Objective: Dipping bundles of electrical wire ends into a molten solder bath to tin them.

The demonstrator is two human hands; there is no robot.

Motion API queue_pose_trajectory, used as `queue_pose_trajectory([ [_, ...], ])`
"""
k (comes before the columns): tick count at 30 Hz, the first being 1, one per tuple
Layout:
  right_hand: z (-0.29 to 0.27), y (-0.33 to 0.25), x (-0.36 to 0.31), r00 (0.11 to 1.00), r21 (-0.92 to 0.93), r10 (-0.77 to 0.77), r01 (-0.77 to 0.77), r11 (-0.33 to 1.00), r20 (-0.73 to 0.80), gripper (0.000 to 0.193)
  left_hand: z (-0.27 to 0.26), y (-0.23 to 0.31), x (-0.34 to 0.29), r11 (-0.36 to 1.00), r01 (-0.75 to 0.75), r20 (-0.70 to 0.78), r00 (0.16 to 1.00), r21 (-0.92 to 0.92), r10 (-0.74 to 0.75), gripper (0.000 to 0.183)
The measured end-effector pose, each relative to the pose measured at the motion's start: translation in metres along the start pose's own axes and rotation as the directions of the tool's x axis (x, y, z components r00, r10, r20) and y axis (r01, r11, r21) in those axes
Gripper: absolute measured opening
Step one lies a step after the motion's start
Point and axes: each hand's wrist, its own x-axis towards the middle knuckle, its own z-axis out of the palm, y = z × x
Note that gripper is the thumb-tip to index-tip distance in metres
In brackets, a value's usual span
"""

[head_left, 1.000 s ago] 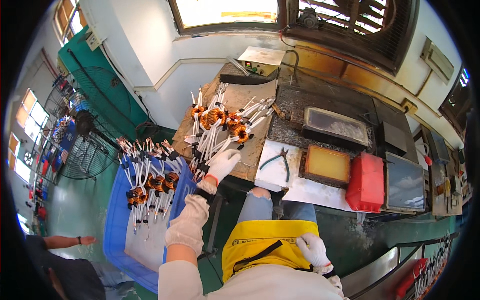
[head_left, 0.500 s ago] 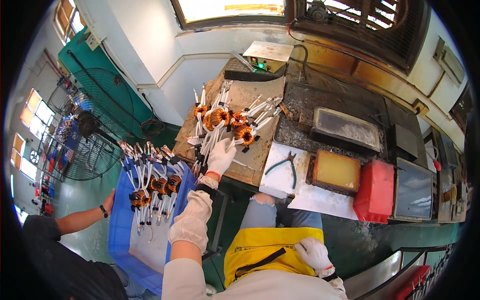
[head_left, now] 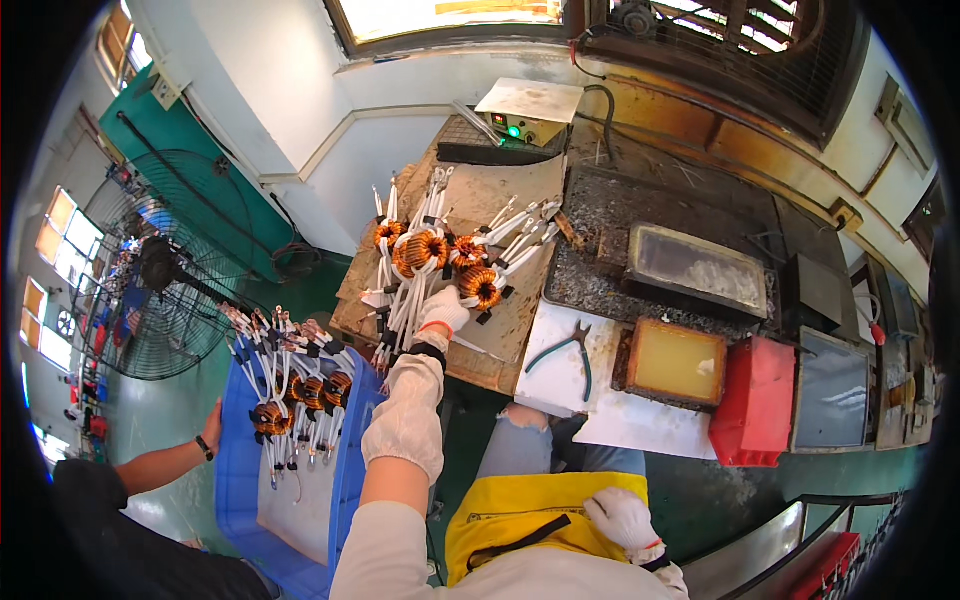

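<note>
Several copper-wound ring coils (head_left: 425,250) with long white leads lie in a heap on the brown bench board (head_left: 500,190). At the near side of the heap my left hand (head_left: 443,310), in a white glove, has its fingers curled closed against the coils' white leads (head_left: 402,312). The fingertips are partly hidden. My right hand (head_left: 620,516), also gloved, rests loosely on the yellow apron (head_left: 540,500) over my lap, fingers lying on the cloth with nothing seen in them. More ring coils (head_left: 308,390) with leads stand in a blue bin (head_left: 235,470) at left.
Another person's hand (head_left: 214,425) steadies the bin's left side. Green-handled pliers (head_left: 570,360) lie on white paper, beside a framed tray of yellowish material (head_left: 675,362) and a red container (head_left: 755,400). A control box (head_left: 525,110) with a green light stands behind; a fan (head_left: 160,265) stands left.
My left hand has drawn slightly nearer along the leads. The whole view has shifted a little. My right hand stays on the apron.
</note>
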Motion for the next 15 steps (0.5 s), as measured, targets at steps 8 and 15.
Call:
queue_pose_trajectory([
  [8,-0.006,0.01,-0.002,0.999,-0.056,0.047,-0.046,0.997,0.016,0.031,0.022,-0.033,0.008,0.94,-0.145,-0.039,0.989,-0.31,0.14,0.045],
  [15,-0.004,0.012,0.002,1.0,-0.091,-0.004,0.004,0.996,-0.002,0.031,0.028,-0.037,-0.063,0.42,-0.173,-0.066,0.964,-0.891,0.256,0.024],
])
